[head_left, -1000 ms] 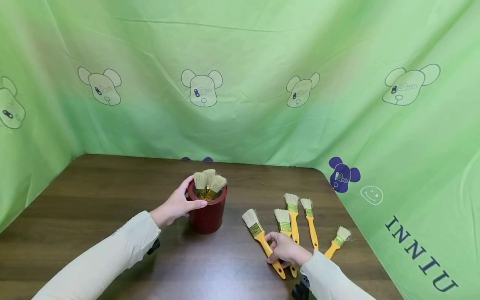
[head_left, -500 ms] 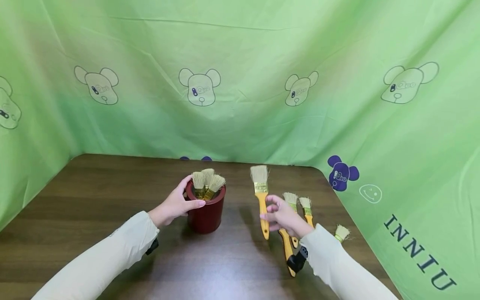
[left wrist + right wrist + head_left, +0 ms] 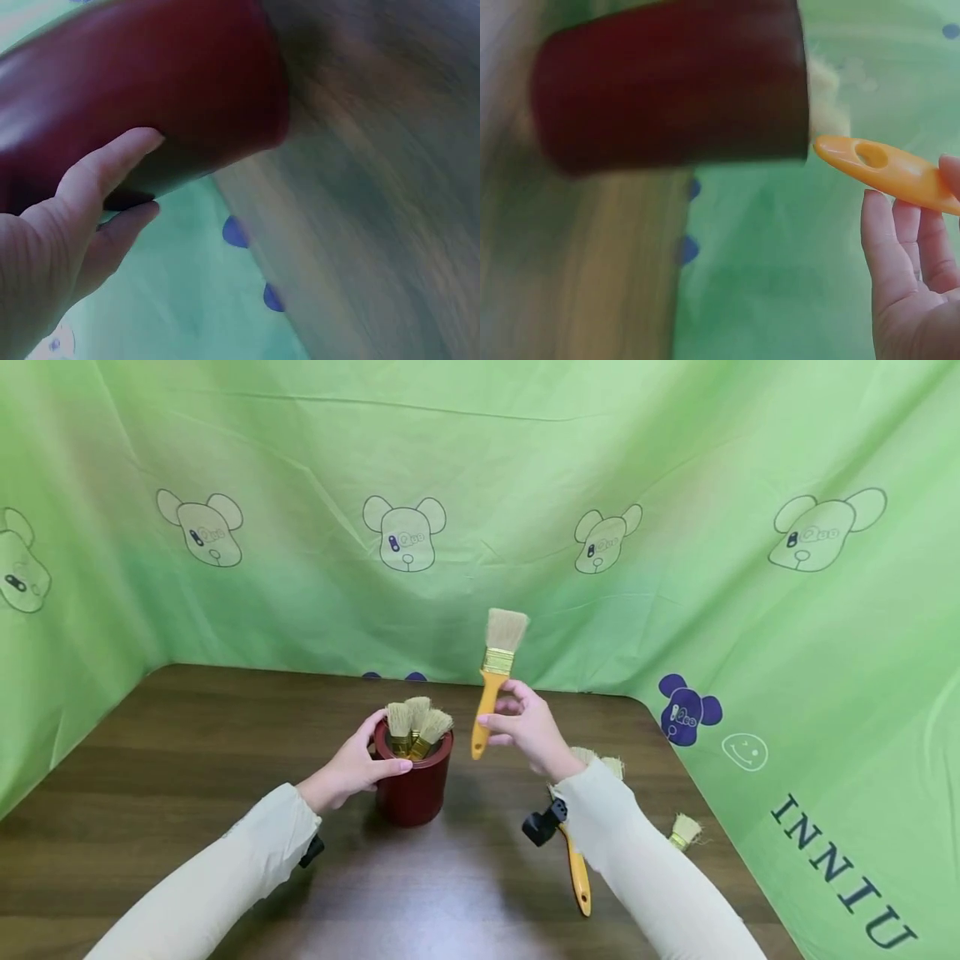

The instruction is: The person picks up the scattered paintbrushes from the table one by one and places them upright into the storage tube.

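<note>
A dark red cylindrical pot (image 3: 412,793) stands upright on the table, with several paintbrushes (image 3: 418,727) in it, bristles up. My left hand (image 3: 356,766) grips the pot at its rim from the left; in the left wrist view its fingers lie along the red wall (image 3: 187,82). Up in the air, right of the pot and higher than its rim, my right hand (image 3: 528,727) pinches the yellow handle of a paintbrush (image 3: 489,693), bristles up and handle end down. The right wrist view shows that handle's holed end (image 3: 877,157) close by the pot's rim.
Right of the pot, more paintbrushes lie on the wooden table (image 3: 225,735), partly hidden by the right sleeve (image 3: 637,843). One yellow handle (image 3: 577,872) and a loose brush head (image 3: 684,831) show beside it. A green cloth (image 3: 510,443) hangs behind the table.
My right hand has lifted one paintbrush off the table and carried it up and left toward the pot, turning it more upright. The left hand and pot have stayed in place.
</note>
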`<state>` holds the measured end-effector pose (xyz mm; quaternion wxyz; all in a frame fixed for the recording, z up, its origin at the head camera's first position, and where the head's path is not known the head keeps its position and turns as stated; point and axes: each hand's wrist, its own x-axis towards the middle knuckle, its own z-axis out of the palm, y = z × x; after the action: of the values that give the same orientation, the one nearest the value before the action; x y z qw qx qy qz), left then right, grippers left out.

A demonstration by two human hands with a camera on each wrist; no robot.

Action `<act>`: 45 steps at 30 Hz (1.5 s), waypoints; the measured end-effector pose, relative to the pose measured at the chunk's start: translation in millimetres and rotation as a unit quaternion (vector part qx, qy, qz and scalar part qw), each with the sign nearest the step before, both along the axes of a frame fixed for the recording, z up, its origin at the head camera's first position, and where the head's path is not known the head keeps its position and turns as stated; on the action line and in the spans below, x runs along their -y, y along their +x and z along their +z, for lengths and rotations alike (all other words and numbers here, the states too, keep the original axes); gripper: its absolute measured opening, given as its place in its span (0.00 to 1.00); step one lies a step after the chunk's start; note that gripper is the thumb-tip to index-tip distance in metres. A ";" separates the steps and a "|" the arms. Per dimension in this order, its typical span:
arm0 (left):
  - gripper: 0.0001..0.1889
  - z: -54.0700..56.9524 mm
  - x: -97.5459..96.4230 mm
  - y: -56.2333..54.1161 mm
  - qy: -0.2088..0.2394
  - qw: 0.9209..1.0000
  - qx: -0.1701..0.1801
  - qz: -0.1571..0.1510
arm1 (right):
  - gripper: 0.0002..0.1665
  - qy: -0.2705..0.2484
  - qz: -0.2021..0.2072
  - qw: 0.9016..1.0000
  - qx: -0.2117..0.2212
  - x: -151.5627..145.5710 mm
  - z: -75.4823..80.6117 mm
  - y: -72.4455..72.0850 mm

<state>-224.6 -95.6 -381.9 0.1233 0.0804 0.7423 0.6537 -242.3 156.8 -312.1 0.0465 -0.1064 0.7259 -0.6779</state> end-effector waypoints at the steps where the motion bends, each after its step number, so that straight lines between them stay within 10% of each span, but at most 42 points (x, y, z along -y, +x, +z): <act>1: 0.48 -0.2 0.3 -0.1 0.001 1.000 0.001 0.000 | 0.30 -0.004 0.003 1.000 -0.003 6.9 1.8 -0.6; 24: 0.46 -1.9 -5.1 -2.5 0.003 1.000 -0.004 -0.002 | 0.26 0.088 0.066 0.993 -0.048 94.0 2.0 -4.1; 45: 0.47 -1.3 -1.5 -0.3 -0.005 1.000 -0.001 0.011 | 0.29 0.100 -0.006 0.984 -0.149 51.2 15.6 -5.0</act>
<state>-224.9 -94.1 -383.3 0.1160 0.0728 0.7468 0.6508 -247.3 105.6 -296.4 -0.0558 -0.1971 0.7891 -0.5791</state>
